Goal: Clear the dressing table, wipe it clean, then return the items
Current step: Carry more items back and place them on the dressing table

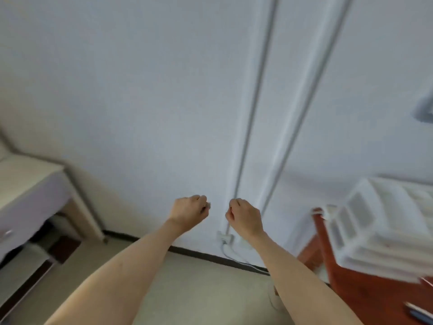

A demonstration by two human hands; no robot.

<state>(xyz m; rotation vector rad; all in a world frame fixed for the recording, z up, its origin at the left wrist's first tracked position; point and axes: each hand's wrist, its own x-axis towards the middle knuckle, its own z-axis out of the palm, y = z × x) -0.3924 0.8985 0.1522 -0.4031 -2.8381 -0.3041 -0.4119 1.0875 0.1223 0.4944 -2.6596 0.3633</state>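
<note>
Two hands are in view, both mine, raised side by side in front of a pale wall. My left hand [190, 210] has its fingers curled in, and something small and grey shows at the fingertips; I cannot tell what it is or whether it is pinched. My right hand [243, 215] is likewise curled into a loose fist, and I see nothing in it. The two fists are near each other but apart. The dressing table [30, 184] stands at the far left, a pale worktop with a lilac front and a drawer handle low down; only a bare corner of its top shows, the rest is out of frame. At right, a white drawer unit [379, 221] sits on a red-brown worktop [365, 299], well apart from the dressing table. A socket [224, 237] with a trailing cable sits low on the wall between the two. The picture is blurred. Judgement on progress: the visible corner carries no items, which fits a cleared top, but no cloth is in sight and I cannot say whether wiping is done. The return of items appears outstanding.
</note>
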